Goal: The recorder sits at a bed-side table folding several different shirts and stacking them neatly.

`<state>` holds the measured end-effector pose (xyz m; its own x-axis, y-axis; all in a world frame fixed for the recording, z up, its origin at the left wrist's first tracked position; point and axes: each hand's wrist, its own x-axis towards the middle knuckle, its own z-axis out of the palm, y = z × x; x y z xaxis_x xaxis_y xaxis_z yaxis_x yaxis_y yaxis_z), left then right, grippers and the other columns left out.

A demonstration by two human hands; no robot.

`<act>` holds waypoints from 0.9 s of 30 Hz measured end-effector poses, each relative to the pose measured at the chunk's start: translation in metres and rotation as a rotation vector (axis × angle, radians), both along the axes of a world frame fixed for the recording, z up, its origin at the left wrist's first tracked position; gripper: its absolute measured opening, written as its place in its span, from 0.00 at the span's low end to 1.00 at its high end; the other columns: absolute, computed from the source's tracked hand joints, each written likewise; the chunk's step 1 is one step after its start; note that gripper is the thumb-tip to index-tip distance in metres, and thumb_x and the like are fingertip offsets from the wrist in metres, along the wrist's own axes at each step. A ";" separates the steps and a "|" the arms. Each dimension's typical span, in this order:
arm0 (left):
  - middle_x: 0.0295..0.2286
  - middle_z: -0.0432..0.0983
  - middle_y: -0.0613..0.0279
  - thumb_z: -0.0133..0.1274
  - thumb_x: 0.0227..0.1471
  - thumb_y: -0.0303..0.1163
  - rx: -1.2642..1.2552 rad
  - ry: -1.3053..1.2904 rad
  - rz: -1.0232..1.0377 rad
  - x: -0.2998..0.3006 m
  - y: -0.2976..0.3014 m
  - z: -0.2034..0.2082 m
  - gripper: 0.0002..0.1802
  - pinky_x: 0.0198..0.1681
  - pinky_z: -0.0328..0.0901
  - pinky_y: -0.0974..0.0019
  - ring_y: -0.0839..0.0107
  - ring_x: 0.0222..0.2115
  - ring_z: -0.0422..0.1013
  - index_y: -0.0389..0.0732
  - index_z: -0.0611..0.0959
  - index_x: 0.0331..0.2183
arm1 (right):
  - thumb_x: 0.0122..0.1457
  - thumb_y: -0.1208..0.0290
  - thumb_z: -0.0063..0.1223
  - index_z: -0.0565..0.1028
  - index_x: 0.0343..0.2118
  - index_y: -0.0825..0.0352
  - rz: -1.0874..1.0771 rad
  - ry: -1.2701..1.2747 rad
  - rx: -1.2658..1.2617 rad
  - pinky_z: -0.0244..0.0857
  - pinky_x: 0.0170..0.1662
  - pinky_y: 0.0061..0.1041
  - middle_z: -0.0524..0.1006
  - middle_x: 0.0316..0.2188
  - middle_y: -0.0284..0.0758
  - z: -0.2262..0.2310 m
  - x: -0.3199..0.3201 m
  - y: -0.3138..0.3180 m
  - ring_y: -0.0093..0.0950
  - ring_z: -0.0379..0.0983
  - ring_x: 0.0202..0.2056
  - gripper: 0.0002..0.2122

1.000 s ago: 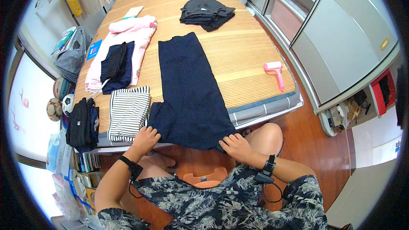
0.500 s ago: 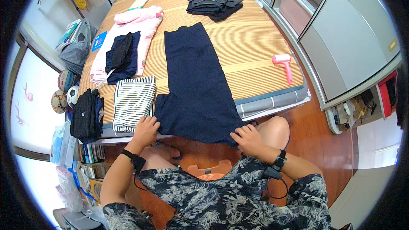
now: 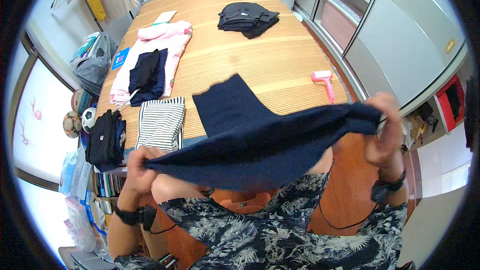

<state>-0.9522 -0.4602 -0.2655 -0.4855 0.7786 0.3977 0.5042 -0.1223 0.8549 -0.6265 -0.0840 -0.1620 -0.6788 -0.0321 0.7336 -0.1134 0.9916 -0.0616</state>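
Note:
A pair of dark navy trousers (image 3: pixel 250 150) is stretched sideways in front of me, lifted off the bed's near edge. Its far end still lies on the striped bed mat (image 3: pixel 295 60). My left hand (image 3: pixel 140 170) is closed on one corner of the cloth, low beside the folded striped garment (image 3: pixel 160 122). At the opposite corner, my right hand (image 3: pixel 385 130), higher and partly blurred, grips the fabric below the pink lint roller (image 3: pixel 324 82). The middle of the cloth sags above my lap.
A folded pink garment (image 3: pixel 175 45) with dark navy clothes (image 3: pixel 150 77) on it lies left. A dark folded stack (image 3: pixel 247 19) sits farther back. Black folded clothes (image 3: pixel 102 140) rest at the near left corner. A sliding-door wardrobe (image 3: pixel 410 30) stands right; an orange stool (image 3: pixel 240 202) is below.
Both hands have risen and spread apart, the right one most. The trousers' near end has come up off the bed and stretched wide, and their far end has slid toward me.

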 end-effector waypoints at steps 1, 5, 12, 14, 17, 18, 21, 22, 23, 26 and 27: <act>0.21 0.71 0.59 0.47 0.42 0.17 0.078 -0.127 0.028 0.010 -0.005 0.015 0.07 0.31 0.64 0.65 0.68 0.24 0.68 0.38 0.67 0.23 | 0.54 0.76 0.54 0.64 0.51 0.72 0.033 0.010 -0.010 0.57 0.54 0.40 0.71 0.44 0.43 0.021 0.008 0.001 0.37 0.67 0.47 0.21; 0.17 0.64 0.65 0.50 0.48 0.21 0.361 -0.508 -0.024 0.024 -0.017 0.074 0.12 0.26 0.60 0.70 0.74 0.19 0.60 0.42 0.63 0.22 | 0.52 0.84 0.54 0.65 0.51 0.75 -0.072 0.235 0.053 0.57 0.58 0.30 0.70 0.49 0.44 0.091 -0.019 0.005 0.33 0.66 0.52 0.22; 0.23 0.70 0.69 0.44 0.47 0.26 0.181 -0.633 0.327 -0.040 0.038 0.107 0.06 0.23 0.59 0.80 0.81 0.19 0.64 0.39 0.72 0.31 | 0.57 0.72 0.54 0.73 0.45 0.69 0.159 0.003 0.012 0.68 0.45 0.26 0.78 0.38 0.38 0.139 -0.180 0.097 0.27 0.75 0.38 0.13; 0.25 0.72 0.71 0.43 0.46 0.24 -0.057 -0.739 0.138 -0.088 0.044 0.079 0.11 0.23 0.62 0.78 0.79 0.22 0.68 0.39 0.75 0.34 | 0.56 0.73 0.53 0.75 0.42 0.68 0.223 -0.159 -0.147 0.66 0.48 0.25 0.77 0.40 0.35 0.114 -0.249 0.100 0.26 0.73 0.41 0.11; 0.23 0.72 0.67 0.43 0.45 0.24 -0.267 -0.762 0.401 -0.145 0.120 0.008 0.14 0.22 0.65 0.73 0.74 0.18 0.67 0.40 0.75 0.37 | 0.53 0.75 0.55 0.75 0.40 0.64 0.116 -0.328 -0.269 0.66 0.45 0.29 0.78 0.33 0.37 0.015 -0.361 0.155 0.30 0.74 0.38 0.10; 0.23 0.72 0.65 0.43 0.46 0.24 -0.342 -0.723 0.456 -0.175 0.134 -0.026 0.17 0.23 0.66 0.72 0.70 0.17 0.68 0.41 0.75 0.41 | 0.52 0.74 0.56 0.76 0.40 0.61 0.063 -0.314 -0.262 0.66 0.45 0.31 0.78 0.35 0.37 -0.032 -0.402 0.179 0.33 0.74 0.39 0.11; 0.25 0.73 0.58 0.45 0.45 0.24 -0.626 -0.431 0.655 -0.251 0.168 -0.126 0.14 0.27 0.69 0.64 0.68 0.23 0.72 0.38 0.75 0.38 | 0.49 0.69 0.59 0.75 0.44 0.60 -0.201 -0.372 -0.110 0.61 0.51 0.40 0.77 0.39 0.42 -0.175 -0.471 0.205 0.41 0.68 0.48 0.17; 0.26 0.75 0.54 0.46 0.44 0.25 -0.771 -0.270 0.721 -0.268 0.180 -0.150 0.14 0.29 0.69 0.61 0.68 0.27 0.74 0.37 0.75 0.37 | 0.49 0.64 0.59 0.72 0.49 0.62 -0.201 -0.504 -0.224 0.58 0.55 0.41 0.72 0.48 0.46 -0.227 -0.480 0.215 0.44 0.65 0.52 0.23; 0.29 0.76 0.48 0.48 0.42 0.27 -0.900 -0.142 0.756 -0.279 0.188 -0.168 0.15 0.35 0.69 0.60 0.63 0.33 0.75 0.35 0.75 0.37 | 0.51 0.59 0.58 0.67 0.55 0.62 -0.258 -0.641 -0.214 0.54 0.59 0.41 0.65 0.56 0.50 -0.268 -0.478 0.213 0.46 0.60 0.57 0.27; 0.35 0.76 0.39 0.48 0.42 0.29 -0.968 0.124 0.769 -0.293 0.197 -0.205 0.17 0.44 0.66 0.57 0.47 0.39 0.73 0.35 0.75 0.38 | 0.53 0.56 0.55 0.62 0.59 0.62 -0.244 -0.560 -0.325 0.48 0.62 0.40 0.62 0.58 0.50 -0.331 -0.466 0.209 0.46 0.56 0.60 0.31; 0.36 0.76 0.38 0.48 0.42 0.29 -0.954 0.023 0.764 -0.303 0.185 -0.212 0.18 0.47 0.64 0.56 0.45 0.42 0.71 0.35 0.74 0.39 | 0.53 0.56 0.55 0.62 0.59 0.62 -0.227 -0.567 -0.342 0.48 0.62 0.40 0.62 0.58 0.50 -0.334 -0.468 0.205 0.46 0.56 0.60 0.31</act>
